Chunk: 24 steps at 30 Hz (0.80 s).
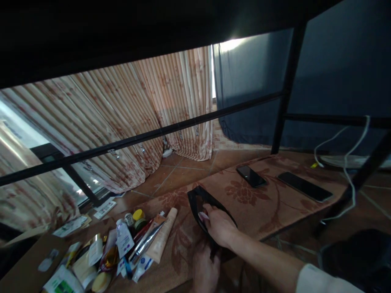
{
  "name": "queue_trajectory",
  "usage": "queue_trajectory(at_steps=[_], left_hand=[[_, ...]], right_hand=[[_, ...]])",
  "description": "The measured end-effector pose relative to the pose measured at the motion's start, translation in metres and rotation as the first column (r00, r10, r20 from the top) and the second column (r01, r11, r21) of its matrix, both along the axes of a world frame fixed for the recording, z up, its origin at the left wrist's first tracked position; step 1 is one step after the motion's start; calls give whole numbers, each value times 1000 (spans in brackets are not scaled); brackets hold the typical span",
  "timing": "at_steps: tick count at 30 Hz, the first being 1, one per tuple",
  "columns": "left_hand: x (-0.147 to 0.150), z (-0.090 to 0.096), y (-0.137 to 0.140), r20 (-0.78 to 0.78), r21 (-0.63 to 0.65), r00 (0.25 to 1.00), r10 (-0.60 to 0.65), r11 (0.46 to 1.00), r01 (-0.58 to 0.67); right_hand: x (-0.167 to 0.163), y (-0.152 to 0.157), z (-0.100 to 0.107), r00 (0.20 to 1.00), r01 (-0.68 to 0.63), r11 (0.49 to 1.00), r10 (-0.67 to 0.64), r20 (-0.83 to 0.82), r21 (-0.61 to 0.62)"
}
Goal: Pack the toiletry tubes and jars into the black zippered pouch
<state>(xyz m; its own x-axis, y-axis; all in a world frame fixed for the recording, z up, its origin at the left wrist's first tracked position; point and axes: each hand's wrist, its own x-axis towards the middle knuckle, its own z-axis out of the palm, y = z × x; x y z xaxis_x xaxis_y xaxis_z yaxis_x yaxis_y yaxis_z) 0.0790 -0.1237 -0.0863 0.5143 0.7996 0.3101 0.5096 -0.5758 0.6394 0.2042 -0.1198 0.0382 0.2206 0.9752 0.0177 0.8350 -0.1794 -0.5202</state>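
Spillage looked the likeliest trouble, with the black pouch (193,203) gaping on the floral rug (271,203), close to the rug's near edge. The right hand (220,226) reached into its mouth from the near right, fingers bent; I could not tell whether they pinched the small pink item (203,216) showing beside them, which was too blurred to name. The left hand (205,264) was low at the pouch's near end, so blurred and shadowed that its hold could not be told. Were that hold loose, a tug from inside could have tipped the pouch or dragged it over the edge. Its walls looked limp, so they might have folded over the fingers and snagged whatever came out.

To the left, the beige squeeze tube (163,240) and the silver tube (146,244) lay slanted along the right side of a heap of toiletries (110,257); a knock from the pouch could have set them sliding. Far right, the black smartphone (252,176) and the longer dark phone (305,187) lay flat, where only a wide sweep seemed a threat.
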Motion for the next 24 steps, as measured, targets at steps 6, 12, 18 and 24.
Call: queue_trajectory(at_steps=[6,12,18,24], left_hand=[[0,0,-1,-19,-5,1000,13,1000,-13],[0,2,-2,-27,-3,999,24,1000,-24],[0,2,-2,-3,11,1000,16,1000,-16],[1,1,-1,2,-10,1000,6,1000,-6]], right_hand=[[1,-1,1,1000,-5,1000,5,-13,1],[0,-2,3,1000,3,1000,-3,-26,4],[1,-1,2,999,2,1000,-2,-38,5],[1,0,-1,1000,7,1000,-7,-20,-1]])
